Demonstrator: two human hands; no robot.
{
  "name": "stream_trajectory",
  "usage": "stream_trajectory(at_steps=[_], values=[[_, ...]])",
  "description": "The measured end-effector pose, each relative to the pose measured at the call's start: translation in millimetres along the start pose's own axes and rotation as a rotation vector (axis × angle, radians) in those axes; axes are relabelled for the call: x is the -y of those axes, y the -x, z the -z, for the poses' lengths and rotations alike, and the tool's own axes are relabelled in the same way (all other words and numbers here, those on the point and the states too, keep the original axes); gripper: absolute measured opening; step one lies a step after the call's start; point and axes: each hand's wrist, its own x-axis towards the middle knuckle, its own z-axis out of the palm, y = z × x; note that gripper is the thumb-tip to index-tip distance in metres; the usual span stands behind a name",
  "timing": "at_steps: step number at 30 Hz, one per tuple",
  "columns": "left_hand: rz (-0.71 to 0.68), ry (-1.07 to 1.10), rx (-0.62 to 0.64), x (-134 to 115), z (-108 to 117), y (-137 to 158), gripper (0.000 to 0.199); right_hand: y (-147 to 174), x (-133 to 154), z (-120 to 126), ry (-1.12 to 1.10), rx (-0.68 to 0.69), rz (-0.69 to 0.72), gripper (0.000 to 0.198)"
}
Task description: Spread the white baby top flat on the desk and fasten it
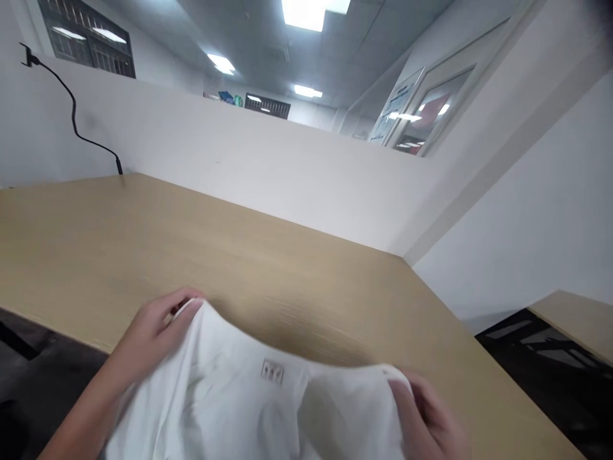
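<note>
Though slack, white cloth edge [297, 368] crosswise.

White cloth [239, 402] hanging between left hand [160, 329] and right hand [428, 415], top edge sagging above the desk [268, 252], small dark-framed label [272, 371] showing below that edge, soft folds running downward, lower part leaving view.

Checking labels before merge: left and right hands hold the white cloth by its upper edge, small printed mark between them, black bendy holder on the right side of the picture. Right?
One error: the head view shows the black bendy holder on the left side. The left hand and right hand do hold the white cloth, small printed mark between them.
</note>
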Motion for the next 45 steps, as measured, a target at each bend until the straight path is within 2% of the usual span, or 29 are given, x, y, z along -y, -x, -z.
stream_trajectory(at_steps=[1, 4, 8, 11, 15, 20, 25, 30, 37, 41, 43, 45], values=[[-0.047, -0.031, -0.014, -5, -6, -22, 0.034, -23, 8, -9, 0.009, -0.064, 0.07, 0.04], [-0.152, -0.188, -0.034, -8, -28, -88, 0.035, -84, 21, -39, 0.081, -0.133, 0.222, 0.043], [-0.175, -0.444, 0.019, 17, -65, -154, 0.03, -139, 4, -70, 0.109, -0.094, 0.313, 0.046], [-0.16, -0.627, 0.064, 48, -93, -180, 0.032, -166, -22, -88, 0.171, -0.062, 0.32, 0.047], [-0.162, -0.752, 0.093, 88, -120, -207, 0.038, -200, -48, -112, 0.284, -0.029, 0.29, 0.045], [-0.158, -0.783, 0.084, 109, -138, -244, 0.037, -238, -55, -136, 0.43, -0.085, 0.194, 0.04], [-0.121, -0.729, 0.107, 107, -135, -252, 0.033, -250, -53, -145, 0.515, -0.02, 0.074, 0.032], [-0.064, -0.695, 0.057, 99, -127, -239, 0.032, -242, -51, -141, 0.508, -0.061, 0.0, 0.038], [-0.103, -0.731, 0.095, 100, -125, -242, 0.026, -241, -55, -139, 0.382, -0.139, 0.06, 0.03], [-0.003, -0.603, 0.117, 72, -119, -251, 0.031, -243, -59, -141, 0.331, -0.161, 0.075, 0.034], [0.052, -0.49, 0.194, 48, -120, -255, 0.03, -244, -60, -141, 0.315, -0.162, 0.076, 0.036], [0.043, -0.411, 0.295, 21, -126, -257, 0.024, -245, -62, -142, 0.316, -0.164, 0.077, 0.035]])
